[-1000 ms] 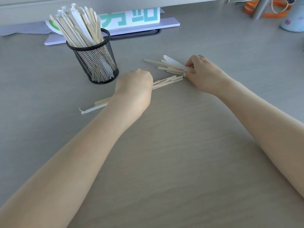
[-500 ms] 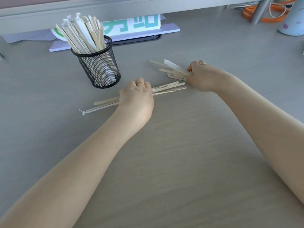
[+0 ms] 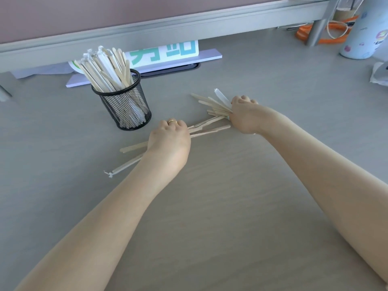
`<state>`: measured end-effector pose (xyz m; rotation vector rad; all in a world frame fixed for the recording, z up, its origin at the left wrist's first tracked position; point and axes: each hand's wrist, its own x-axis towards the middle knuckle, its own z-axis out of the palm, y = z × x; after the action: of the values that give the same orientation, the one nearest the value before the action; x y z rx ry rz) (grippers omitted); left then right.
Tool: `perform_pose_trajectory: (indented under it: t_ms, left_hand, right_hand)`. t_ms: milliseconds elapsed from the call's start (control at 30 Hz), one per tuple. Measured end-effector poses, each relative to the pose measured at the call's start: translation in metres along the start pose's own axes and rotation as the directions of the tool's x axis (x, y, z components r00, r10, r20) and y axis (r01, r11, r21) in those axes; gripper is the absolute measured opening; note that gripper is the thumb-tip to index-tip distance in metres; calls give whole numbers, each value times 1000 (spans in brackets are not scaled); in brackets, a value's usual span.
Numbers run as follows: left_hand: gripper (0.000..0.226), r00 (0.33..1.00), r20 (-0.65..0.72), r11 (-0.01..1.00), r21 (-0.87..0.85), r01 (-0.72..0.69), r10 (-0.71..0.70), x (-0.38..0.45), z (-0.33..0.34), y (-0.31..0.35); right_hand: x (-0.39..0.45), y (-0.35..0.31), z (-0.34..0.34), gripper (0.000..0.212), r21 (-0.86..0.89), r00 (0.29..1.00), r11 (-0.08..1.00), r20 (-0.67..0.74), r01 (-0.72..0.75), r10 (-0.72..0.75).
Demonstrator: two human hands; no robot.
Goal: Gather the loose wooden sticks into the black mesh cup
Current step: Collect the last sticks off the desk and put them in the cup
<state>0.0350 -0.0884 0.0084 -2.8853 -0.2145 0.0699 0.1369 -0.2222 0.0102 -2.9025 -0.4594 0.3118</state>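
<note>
A black mesh cup (image 3: pixel 126 110) stands upright on the grey desk, packed with several wooden sticks that fan out above its rim. My left hand (image 3: pixel 169 138) grips a long bundle of wooden sticks (image 3: pixel 206 128) at its middle; the bundle slants from lower left to upper right just over the desk. My right hand (image 3: pixel 244 115) grips a second, fanned bunch of sticks (image 3: pixel 212 103), whose tips point left toward the cup. The two bundles nearly meet at my right fist.
A white sign with green characters (image 3: pixel 165 52) and a flat lilac board lie behind the cup under a grey shelf rail (image 3: pixel 168 30). An orange cord (image 3: pixel 327 31) and a pale bottle (image 3: pixel 365 32) sit at the far right.
My left hand has turned and closed round the long bundle, whose left end has swung nearer to me. My right hand has tightened on the fanned bunch and raised it slightly. The view tilted up.
</note>
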Motion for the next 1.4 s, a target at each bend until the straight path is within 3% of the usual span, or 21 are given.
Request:
perform_pose_trajectory:
  t_ms: [333,433,533,600,700,767,867,1000,1167,1233,1400]
  left_hand:
    - [36,996,17,996,25,-83,82,0,1,-9]
    - [37,993,-7,993,38,-114,115,-2,2,-9]
    - [40,991,-11,990,49,-132,133,-4,5,-9]
    - [39,991,-11,990,55,-133,134,-6,7,-9]
    - [38,996,-28,996,22,-89,89,-8,6,-11]
    - [36,966,-207,988,61,-143,152,-7,13,-12]
    - [30,935,-294,979,103,-173,196,-11,12,-16]
    - [27,934,-288,975,124,-185,213,-16,19,-17]
    - [18,923,-317,975,43,-218,220,-18,21,-22]
    - [31,898,-364,965,4,-262,246,-17,27,-25]
    - [32,867,-430,961,6,-276,252,-18,21,-41]
  right_hand:
    - [-1,-1,1,31,-19,1000,1000,19,18,-17]
    - [-6,-8,-5,10,-142,999,990,45,8,-2]
    - [-8,-16,-4,33,-237,999,971,0,33,-34]
    - [-7,-15,-3,32,-303,997,950,0,71,-75]
    - [-7,-8,5,19,-259,988,958,-56,125,-144]
    - [-5,0,11,19,-185,976,968,-102,169,-190]
    - [-5,9,11,21,-78,975,976,-77,201,-207]
    - [-3,13,8,20,-117,971,966,-41,230,-236]
    - [-5,17,16,20,-168,947,951,-152,259,-284]
    - [-5,19,18,18,-211,929,940,-199,269,-310]
    - [-7,17,11,24,-209,937,933,-132,293,-324]
